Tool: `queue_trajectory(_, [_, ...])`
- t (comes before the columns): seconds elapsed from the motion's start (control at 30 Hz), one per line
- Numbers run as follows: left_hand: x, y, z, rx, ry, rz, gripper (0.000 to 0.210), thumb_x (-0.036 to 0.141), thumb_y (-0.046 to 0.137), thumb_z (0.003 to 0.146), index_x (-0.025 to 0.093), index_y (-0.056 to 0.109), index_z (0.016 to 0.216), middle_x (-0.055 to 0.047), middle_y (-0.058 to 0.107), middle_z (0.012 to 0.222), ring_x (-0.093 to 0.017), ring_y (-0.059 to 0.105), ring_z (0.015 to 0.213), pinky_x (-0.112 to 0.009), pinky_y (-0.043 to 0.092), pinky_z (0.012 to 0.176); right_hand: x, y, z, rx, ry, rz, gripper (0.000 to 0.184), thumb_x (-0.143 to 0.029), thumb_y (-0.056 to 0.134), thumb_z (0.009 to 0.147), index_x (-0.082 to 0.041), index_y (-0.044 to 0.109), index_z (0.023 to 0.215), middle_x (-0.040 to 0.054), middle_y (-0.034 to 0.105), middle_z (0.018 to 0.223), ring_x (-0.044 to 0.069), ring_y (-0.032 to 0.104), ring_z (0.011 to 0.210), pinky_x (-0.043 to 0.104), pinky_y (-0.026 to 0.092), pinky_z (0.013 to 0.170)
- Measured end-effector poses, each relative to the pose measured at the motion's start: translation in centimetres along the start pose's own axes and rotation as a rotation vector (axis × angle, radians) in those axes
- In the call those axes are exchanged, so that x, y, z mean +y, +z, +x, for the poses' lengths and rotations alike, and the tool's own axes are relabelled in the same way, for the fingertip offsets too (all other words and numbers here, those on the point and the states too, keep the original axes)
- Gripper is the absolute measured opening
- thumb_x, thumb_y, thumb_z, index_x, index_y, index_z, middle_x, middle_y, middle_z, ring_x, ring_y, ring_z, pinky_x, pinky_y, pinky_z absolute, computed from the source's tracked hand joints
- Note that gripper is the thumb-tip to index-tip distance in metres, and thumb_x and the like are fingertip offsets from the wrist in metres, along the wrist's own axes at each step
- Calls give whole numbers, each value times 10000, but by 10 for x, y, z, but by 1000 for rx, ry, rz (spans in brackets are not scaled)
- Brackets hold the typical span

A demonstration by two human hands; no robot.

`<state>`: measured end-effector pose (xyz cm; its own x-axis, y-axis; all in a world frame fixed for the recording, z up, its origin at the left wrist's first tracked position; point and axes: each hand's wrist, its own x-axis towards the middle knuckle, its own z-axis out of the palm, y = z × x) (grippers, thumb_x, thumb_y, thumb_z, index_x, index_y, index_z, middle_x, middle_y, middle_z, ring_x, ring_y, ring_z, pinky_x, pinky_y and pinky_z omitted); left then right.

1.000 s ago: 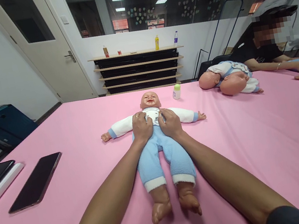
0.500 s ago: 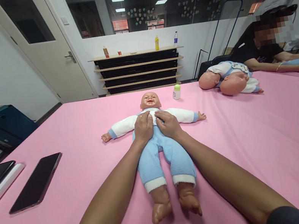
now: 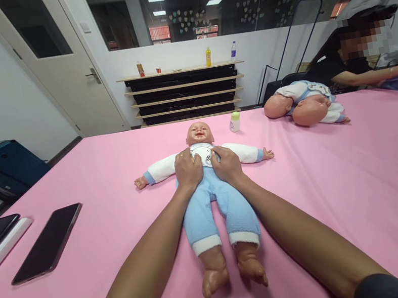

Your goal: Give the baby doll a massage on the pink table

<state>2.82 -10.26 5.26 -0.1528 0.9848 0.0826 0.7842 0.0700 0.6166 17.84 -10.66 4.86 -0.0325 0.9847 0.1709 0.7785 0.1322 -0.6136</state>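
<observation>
A baby doll [image 3: 211, 182] lies face up on a pink-covered worktop [image 3: 343, 180], arms spread wide, in a white top and fluffy light-blue trousers, bare feet towards the person. The person's left hand [image 3: 188, 169] and right hand [image 3: 226, 163] rest on its torso, fingers curled, a narrow gap between them; whether they grip the cloth, I cannot tell. A small green-capped bottle [image 3: 234, 123] stands near the doll's head, on the right. A dark phone [image 3: 48, 244] lies to the left. Far right, two more dolls [image 3: 310, 112] lie together near a co-worker [image 3: 356, 67] in black, one arm outstretched.
</observation>
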Motion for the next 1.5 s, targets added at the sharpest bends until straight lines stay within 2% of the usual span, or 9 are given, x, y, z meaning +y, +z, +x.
queue_trajectory(0.1, [-1, 1, 0, 45, -25, 9, 393, 323, 459, 891, 112, 559, 1207, -136, 591, 1150, -246, 500, 1121, -417, 379, 1037, -2, -2, 0, 46, 19, -31, 282, -287, 453, 918, -129, 659, 1028, 102, 644, 1030, 199, 586, 1014, 363, 471, 976])
queue_trajectory(0.2, [-1, -1, -2, 57, 77, -72, 406, 320, 408, 928, 118, 527, 1260, -124, 556, 1245, -215, 480, 1189, -384, 361, 1085, -1, -3, 0, 47, -204, 50, 282, -258, 462, 909, -134, 654, 1074, 84, 626, 1136, 184, 559, 1124, 351, 431, 1070])
queue_trajectory(0.27, [-1, -3, -3, 2, 162, -141, 387, 324, 382, 948, 141, 542, 1249, -96, 575, 1232, -184, 505, 1169, -344, 380, 1074, 0, -2, 1, 10, -343, 122, 273, -239, 472, 904, -151, 662, 1080, 55, 617, 1177, 162, 544, 1173, 327, 407, 1117])
queue_trajectory(0.33, [0, -4, -4, -63, 182, -179, 368, 328, 378, 954, 157, 568, 1219, -77, 610, 1174, -167, 541, 1114, -319, 411, 1035, 3, -1, 1, -18, -372, 157, 263, -228, 477, 903, -163, 674, 1065, 38, 621, 1177, 151, 549, 1174, 318, 414, 1120])
queue_trajectory(0.6, [0, 0, 0, -78, 72, -113, 327, 295, 398, 930, 165, 585, 1164, -72, 637, 1110, -175, 567, 1051, -311, 432, 972, 7, 5, 1, -25, -167, 115, 326, -257, 501, 899, -160, 665, 1164, 58, 606, 1213, 183, 542, 1196, 366, 417, 1120])
queue_trajectory(1.13, [2, -3, 0, -68, 35, -41, 348, 321, 376, 927, 172, 582, 1164, -74, 638, 1071, -186, 566, 996, -310, 428, 915, 2, 2, 1, -42, -60, 66, 335, -275, 466, 914, -173, 656, 1169, 42, 597, 1227, 167, 535, 1188, 313, 396, 1109])
queue_trajectory(1.33, [-2, 3, 1, -24, -72, 79, 336, 344, 421, 892, 142, 609, 1083, -123, 623, 1080, -246, 534, 1089, -399, 402, 1002, -2, -3, 0, -44, 44, -3, 309, -293, 444, 921, -152, 653, 1099, 78, 634, 1096, 166, 570, 1067, 289, 425, 1019])
queue_trajectory(1.4, [-4, 4, 1, 2, -79, 82, 340, 349, 449, 879, 127, 613, 1077, -143, 600, 1158, -267, 501, 1169, -437, 369, 1055, -2, -4, 0, -20, 75, -19, 310, -310, 433, 927, -134, 658, 1049, 95, 641, 1040, 176, 581, 1009, 306, 446, 979])
queue_trajectory(1.5, [-4, 3, 0, 41, 2, -6, 404, 341, 427, 907, 125, 568, 1219, -131, 527, 1316, -237, 442, 1276, -425, 323, 1131, -1, -4, 0, 43, -21, 26, 313, -297, 438, 922, -130, 650, 1082, 103, 632, 1092, 193, 572, 1066, 351, 445, 1017])
